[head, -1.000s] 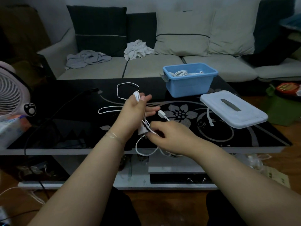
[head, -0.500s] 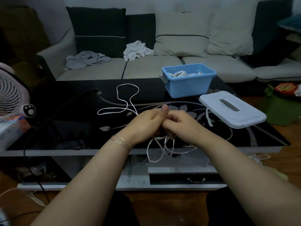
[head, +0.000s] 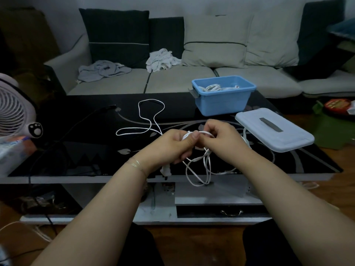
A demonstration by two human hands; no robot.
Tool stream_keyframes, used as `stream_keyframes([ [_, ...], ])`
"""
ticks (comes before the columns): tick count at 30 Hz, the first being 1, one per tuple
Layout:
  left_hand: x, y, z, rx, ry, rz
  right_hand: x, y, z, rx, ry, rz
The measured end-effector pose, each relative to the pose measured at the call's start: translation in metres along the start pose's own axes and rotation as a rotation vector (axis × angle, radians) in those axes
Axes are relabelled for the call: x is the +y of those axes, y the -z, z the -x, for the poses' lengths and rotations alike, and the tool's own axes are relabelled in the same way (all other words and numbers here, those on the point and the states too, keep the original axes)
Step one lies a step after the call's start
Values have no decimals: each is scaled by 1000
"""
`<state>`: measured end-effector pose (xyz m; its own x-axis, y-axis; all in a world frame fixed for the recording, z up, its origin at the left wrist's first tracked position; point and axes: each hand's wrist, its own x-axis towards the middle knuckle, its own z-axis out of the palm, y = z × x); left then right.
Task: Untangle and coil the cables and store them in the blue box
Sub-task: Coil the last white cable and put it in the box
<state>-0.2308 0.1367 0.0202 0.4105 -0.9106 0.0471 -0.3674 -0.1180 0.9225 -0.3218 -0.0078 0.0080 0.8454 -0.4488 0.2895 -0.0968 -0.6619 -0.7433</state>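
both hands, left hand (head: 169,145) and right hand (head: 223,140), pinch the white cable (head: 199,162); the blue box (head: 222,98) sits at twelve o'clock, nearer the right.

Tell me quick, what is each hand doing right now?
Left hand: fingers curled, gripping the white cable, thumb pressing it on top.
Right hand: pinching the same white cable at its upper loop.

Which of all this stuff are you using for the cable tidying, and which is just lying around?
For the job:
- white cable, held by left hand and right hand
- blue box, coiled cables already inside
- box lid, off beside it
- black cable on the table

Just lying about:
- fan
- clothes on the sofa
- cushions
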Motion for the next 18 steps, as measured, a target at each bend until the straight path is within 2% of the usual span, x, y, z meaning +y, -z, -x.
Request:
stream_keyframes([
  [4, 1, 1, -1, 19, -14, 57, -4, -9, -1, -120, 9, -373],
  [7, 1, 1, -1, 51, 17, 120, -7, -16, 1, -141, -37, -549],
  [13, 4, 1, 0, 16, 49, 386, -6, -26, -2, -34, -98, -495],
  [18, 7, 6, 2, 43, 86, 495, -10, -39, 2, -138, -73, -556],
])
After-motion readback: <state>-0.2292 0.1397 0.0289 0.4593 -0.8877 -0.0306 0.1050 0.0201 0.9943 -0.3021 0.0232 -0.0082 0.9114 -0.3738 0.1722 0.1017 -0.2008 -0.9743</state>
